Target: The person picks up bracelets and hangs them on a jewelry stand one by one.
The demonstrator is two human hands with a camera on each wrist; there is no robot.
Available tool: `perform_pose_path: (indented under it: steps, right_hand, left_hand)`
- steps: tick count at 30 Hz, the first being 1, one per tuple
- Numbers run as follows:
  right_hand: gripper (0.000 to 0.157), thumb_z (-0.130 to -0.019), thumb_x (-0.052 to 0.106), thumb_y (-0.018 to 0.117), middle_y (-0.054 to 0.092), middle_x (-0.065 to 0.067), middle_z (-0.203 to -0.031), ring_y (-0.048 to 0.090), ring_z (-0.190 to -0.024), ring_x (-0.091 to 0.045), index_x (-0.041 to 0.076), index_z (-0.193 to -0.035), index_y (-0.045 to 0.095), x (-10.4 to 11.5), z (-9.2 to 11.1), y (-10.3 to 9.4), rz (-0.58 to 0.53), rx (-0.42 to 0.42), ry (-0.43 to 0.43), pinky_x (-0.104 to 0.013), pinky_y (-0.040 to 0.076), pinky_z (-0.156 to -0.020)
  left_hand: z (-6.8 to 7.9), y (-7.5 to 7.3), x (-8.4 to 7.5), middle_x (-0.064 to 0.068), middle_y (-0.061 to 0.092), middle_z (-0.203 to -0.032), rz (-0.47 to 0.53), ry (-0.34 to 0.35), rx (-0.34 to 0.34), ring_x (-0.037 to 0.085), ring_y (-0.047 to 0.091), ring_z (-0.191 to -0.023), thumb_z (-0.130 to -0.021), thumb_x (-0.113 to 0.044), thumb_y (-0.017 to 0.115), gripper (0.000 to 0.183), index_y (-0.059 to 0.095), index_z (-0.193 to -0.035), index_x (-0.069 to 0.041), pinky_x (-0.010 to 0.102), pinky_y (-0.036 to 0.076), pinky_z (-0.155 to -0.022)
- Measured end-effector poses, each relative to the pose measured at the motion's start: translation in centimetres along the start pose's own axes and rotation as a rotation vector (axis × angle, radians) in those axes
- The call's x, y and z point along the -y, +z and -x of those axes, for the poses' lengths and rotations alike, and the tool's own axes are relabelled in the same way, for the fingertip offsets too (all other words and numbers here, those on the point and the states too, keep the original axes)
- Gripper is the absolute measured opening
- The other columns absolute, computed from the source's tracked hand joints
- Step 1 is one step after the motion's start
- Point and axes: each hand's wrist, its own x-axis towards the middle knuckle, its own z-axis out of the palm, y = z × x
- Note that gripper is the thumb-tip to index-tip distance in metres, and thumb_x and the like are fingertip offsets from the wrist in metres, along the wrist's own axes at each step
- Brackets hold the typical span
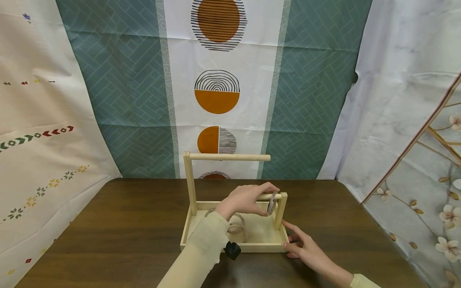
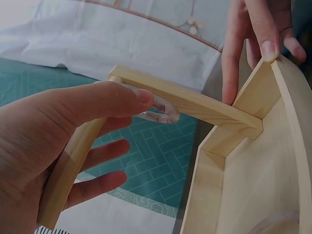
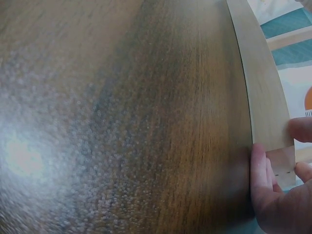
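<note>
A pale wooden jewelry stand [image 1: 234, 249] has a tray base, a tall post with an upper bar [image 1: 230, 157] at left and a shorter post [image 1: 281, 212] with a lower bar at right. My left hand [image 1: 246, 199] pinches a clear bangle [image 2: 168, 114] at the lower bar, close to where it joins the short post. In the left wrist view the lower bar [image 2: 73, 168] runs past my palm, thumb on the bangle, other fingers beyond the bar. My right hand [image 1: 302, 244] grips the tray's front right corner, also seen in the right wrist view.
More translucent bangles [image 1: 235, 228] lie in the tray, partly behind my left forearm. The stand sits on a dark brown wooden table [image 1: 126, 232]. A patterned green and white curtain [image 1: 133, 80] hangs behind, with light printed cloths at both sides.
</note>
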Motion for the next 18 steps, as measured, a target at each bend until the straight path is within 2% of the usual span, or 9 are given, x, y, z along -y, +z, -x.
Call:
perform_pose_path:
  steps: [13,18]
  right_hand:
    - [0.072,-0.097,0.020,0.061,0.054,-0.020,-0.113,0.062,-0.092,-0.023,0.006,-0.157,0.022,-0.27,-0.08,0.02,-0.004,-0.002,0.006,-0.038,0.060,-0.078]
    - [0.072,-0.097,0.019,0.061,0.055,-0.020,-0.112,0.063,-0.092,-0.023,0.005,-0.157,0.022,-0.26,-0.17,0.05,0.005,-0.002,-0.012,-0.036,0.060,-0.077]
  left_hand:
    - [-0.11,-0.05,0.15,-0.012,0.062,-0.137,0.041,0.045,0.009,0.008,0.062,-0.117,-0.083,-0.027,0.078,0.068,0.046,-0.142,-0.031,0.027,0.051,-0.091]
    - [-0.03,-0.12,0.26,-0.009,0.060,-0.140,0.090,0.079,-0.010,0.010,0.058,-0.127,-0.083,-0.025,0.080,0.072,0.044,-0.145,-0.030,0.029,0.049,-0.102]
